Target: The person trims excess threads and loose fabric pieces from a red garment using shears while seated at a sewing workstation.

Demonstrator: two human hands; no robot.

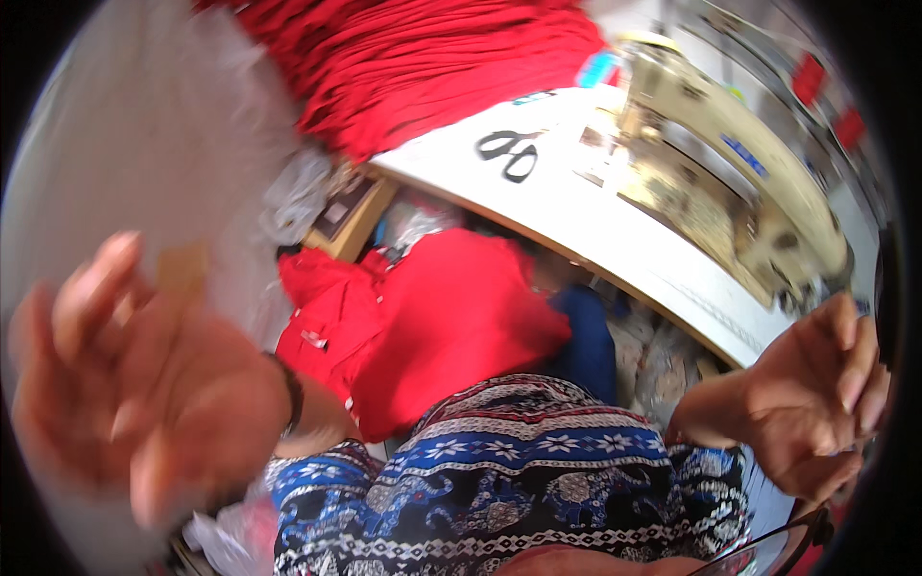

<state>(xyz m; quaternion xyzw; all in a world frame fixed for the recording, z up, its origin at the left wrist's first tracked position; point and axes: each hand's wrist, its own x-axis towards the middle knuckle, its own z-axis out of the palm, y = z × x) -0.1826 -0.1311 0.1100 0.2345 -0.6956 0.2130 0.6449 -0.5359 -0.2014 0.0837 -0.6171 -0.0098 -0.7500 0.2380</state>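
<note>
My left hand (182,384) is raised at the left, palm up, its fingers spread and smeared by motion. It holds nothing that I can see, and a dark band (288,392) circles the wrist. At the far right my right hand (812,398) is lifted beside the sewing table's near corner. Its palm shows bare, with the fingers loosely bent and apart from the thumb. Red cloth (461,326) lies over my lap between the hands, touched by neither. A red garment piece with a small white tag (313,339) lies at its left.
A cream sewing machine (749,163) stands on the white table (576,216). Black-handled scissors (509,156) lie left of it. A large heap of red fabric (442,72) covers the far side. Below the table edge are a cardboard box (355,226) and a clear plastic bag (298,197).
</note>
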